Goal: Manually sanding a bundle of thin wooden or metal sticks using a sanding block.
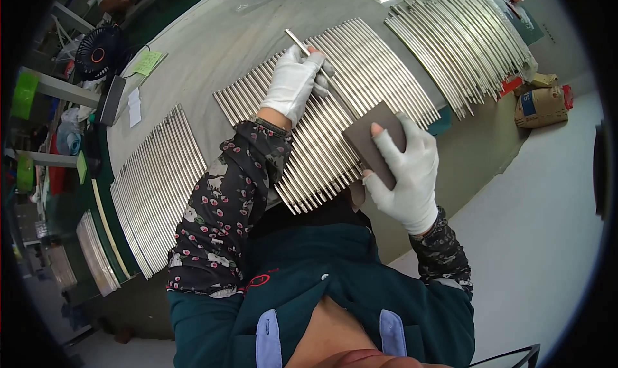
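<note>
In the head view, a slim metal rod (294, 39) is gripped at the far side of the work by the gloved left hand (293, 78), fingers curled narrowly over it, and there its far end is seen, poking out beyond the knuckles to the far left. How far it runs beneath the fingers cannot be told; that stretch is hidden. Over on the right, a grey-brown block (367, 148) is held by the gloved right hand (409, 171), thumb and fingers spread wide across its right side and upper face, with its left part left uncovered by the grip. The block is held over the near right edge of the middle spread of rods (318, 149); whether they are touched by it cannot be made out. Just beyond, to the right of the left hand, another spread of rods (373, 59) is laid out side by side. More are lined up at both flanks: a left row (158, 188) beside the flowered sleeve (215, 223), and a far right row (454, 46), all borne by the pale tabletop (193, 62).
</note>
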